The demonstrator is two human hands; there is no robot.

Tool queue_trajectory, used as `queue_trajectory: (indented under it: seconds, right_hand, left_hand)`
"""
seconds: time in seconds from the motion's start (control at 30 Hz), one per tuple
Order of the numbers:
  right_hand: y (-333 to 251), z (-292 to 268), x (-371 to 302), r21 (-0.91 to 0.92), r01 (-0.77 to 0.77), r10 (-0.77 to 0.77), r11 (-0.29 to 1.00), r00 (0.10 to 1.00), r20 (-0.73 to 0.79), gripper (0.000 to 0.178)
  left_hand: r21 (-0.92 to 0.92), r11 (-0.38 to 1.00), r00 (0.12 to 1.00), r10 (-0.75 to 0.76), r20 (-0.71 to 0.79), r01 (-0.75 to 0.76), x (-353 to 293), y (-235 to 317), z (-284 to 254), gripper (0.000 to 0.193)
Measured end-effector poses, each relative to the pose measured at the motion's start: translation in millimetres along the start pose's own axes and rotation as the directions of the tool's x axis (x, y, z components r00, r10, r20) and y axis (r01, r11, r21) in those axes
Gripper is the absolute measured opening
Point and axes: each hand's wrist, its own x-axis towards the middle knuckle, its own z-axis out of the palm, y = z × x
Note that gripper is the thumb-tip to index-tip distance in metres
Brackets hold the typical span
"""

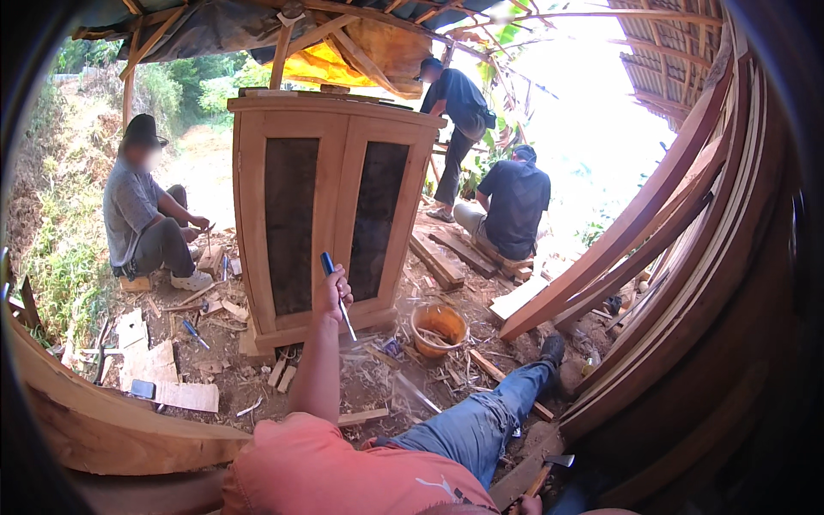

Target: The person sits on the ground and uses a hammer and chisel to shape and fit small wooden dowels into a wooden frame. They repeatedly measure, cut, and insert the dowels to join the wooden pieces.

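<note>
My left arm is stretched out ahead, and my left hand (332, 293) is closed around a chisel (347, 319). Its blue handle sticks up above the fist and the narrow metal blade points down. Behind it, as seen from here, stands a tall wooden cabinet (330, 129) with two doors and dark panels; whether the chisel touches it I cannot tell. At the lower right edge, my right hand (530, 505) is partly cut off, with its fingers around the wooden handle of a small hatchet (560, 461). The hatchet's metal head lies beside my outstretched leg.
An orange bucket (439, 330) stands right of the cabinet among wood shavings. Another blue-handled tool (196, 333) lies left, near cardboard (176, 395). Long boards (635, 232) lean along the right. One person (146, 215) sits left; two others (515, 206) are behind the cabinet, right.
</note>
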Motion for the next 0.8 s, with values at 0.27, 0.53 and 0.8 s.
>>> queue_trajectory:
  seconds: [0.27, 0.53, 0.8]
  right_hand:
    - [-4, 1, -5, 0.007, 0.007, -0.007, 1.000, 1.000, -0.018, 0.024]
    - [7, -14, -14, 0.051, 0.004, -0.004, 0.999, 1.000, -0.003, 0.022]
    - [-17, -17, -48, 0.011, -0.062, 0.060, 0.998, 0.994, 0.089, 0.032]
  left_hand:
    - [-0.003, 1.000, 0.999, 0.027, -0.023, -0.027, -9, 18, -12, 0.013]
    - [-0.039, 0.998, 0.998, 0.057, -0.015, -0.057, -3, 20, -17, 0.012]
    - [-0.049, 0.999, 0.999, -0.023, -0.049, 0.021, -11, -2, -23, 0.013]
